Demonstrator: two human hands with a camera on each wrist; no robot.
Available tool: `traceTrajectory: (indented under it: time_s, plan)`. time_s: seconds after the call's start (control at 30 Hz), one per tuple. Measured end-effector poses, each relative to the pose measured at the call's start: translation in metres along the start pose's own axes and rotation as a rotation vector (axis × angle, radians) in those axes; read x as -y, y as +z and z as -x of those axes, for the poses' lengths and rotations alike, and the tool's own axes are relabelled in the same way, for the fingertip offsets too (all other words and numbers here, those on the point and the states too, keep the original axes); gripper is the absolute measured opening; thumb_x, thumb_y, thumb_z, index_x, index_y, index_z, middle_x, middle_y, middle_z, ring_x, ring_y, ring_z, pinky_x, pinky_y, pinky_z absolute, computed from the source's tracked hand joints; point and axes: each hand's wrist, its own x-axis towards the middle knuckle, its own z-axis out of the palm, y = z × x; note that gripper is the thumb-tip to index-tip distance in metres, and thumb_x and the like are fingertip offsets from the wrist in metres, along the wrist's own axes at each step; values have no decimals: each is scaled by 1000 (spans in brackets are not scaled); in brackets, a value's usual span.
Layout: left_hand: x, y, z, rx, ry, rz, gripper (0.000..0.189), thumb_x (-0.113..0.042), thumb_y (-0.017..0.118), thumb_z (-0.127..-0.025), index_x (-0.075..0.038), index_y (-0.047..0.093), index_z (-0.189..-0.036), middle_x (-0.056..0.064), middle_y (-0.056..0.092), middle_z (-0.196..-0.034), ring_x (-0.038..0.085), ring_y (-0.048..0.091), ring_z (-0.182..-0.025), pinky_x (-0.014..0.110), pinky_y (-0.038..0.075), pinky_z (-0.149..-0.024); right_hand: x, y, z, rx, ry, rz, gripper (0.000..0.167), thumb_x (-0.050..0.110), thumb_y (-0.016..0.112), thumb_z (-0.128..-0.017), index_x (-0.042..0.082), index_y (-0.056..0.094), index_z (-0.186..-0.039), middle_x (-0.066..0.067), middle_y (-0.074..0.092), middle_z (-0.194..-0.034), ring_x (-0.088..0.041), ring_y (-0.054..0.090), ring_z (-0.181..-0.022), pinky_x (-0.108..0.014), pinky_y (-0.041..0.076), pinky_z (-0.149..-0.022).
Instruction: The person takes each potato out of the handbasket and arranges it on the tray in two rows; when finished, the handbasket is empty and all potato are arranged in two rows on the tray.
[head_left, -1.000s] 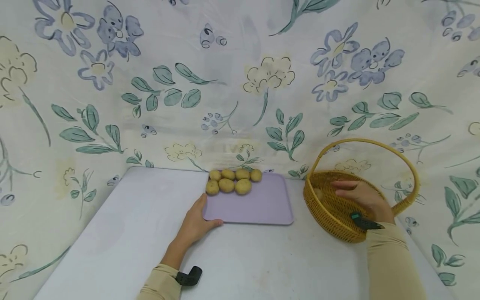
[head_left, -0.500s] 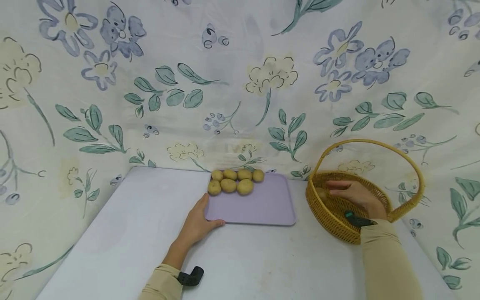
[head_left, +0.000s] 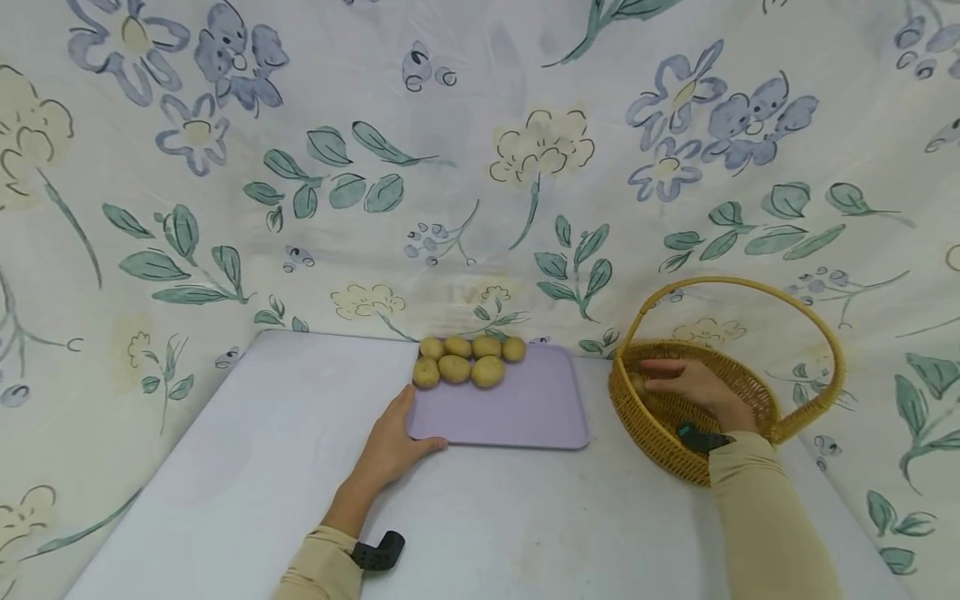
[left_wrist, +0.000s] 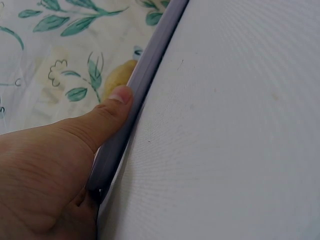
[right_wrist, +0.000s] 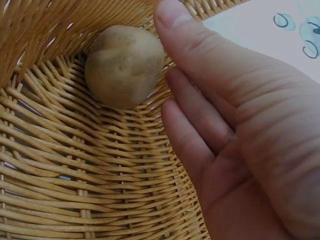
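Note:
In the head view, my left hand (head_left: 390, 446) spans the front left corner of the lilac tray (head_left: 498, 417), thumb along the front edge and fingers along the left side. The left wrist view shows that thumb (left_wrist: 112, 110) resting straight against the tray's rim (left_wrist: 145, 75). Several potatoes (head_left: 454, 368) lie in two rows at the tray's back left. My right hand (head_left: 693, 385) reaches inside the wicker basket (head_left: 660, 446). In the right wrist view, a single potato (right_wrist: 124, 67) lies against the woven wall, just beyond the thumb and fingertips, with nothing between them.
The basket's tall arched handle (head_left: 731, 282) rises over the right hand and wrist. Both stand on a white table (head_left: 525, 517), the tray left of the basket. Behind the table hangs a flowered cloth (head_left: 450, 167).
My right hand has moved left inside the basket, closer to the potato by the wall. The left hand, tray and the potatoes on it stay put.

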Motion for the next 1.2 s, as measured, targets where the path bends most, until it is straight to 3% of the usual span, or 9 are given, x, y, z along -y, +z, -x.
traceTrajectory:
  time_s: [0.57,0.83,1.2]
  plan:
    - [-2,-2,2,-3,-1,0,114,-39,86,-81,6,17,-160,26,22,-167,43,21,-155,53,22,-129,1,5,-10,-3,28,38,73,49,72,-92,12,50,-152,-19,46,-157,-46,33,-149,-64,35,-119]
    - [-2,1,2,-1,-11,27,115,-40,86,-81,6,17,-160,26,22,-167,43,21,-156,53,22,-129,4,6,-11,22,-7,53,68,44,74,-93,8,55,-148,-20,53,-151,-46,44,-143,-60,43,-115]
    - [-1,0,2,-7,-10,21,116,-41,87,-79,5,18,-160,26,23,-167,43,22,-155,54,24,-128,-1,11,-17,48,10,37,68,40,78,-90,7,57,-146,-24,56,-147,-45,53,-133,-57,51,-107]
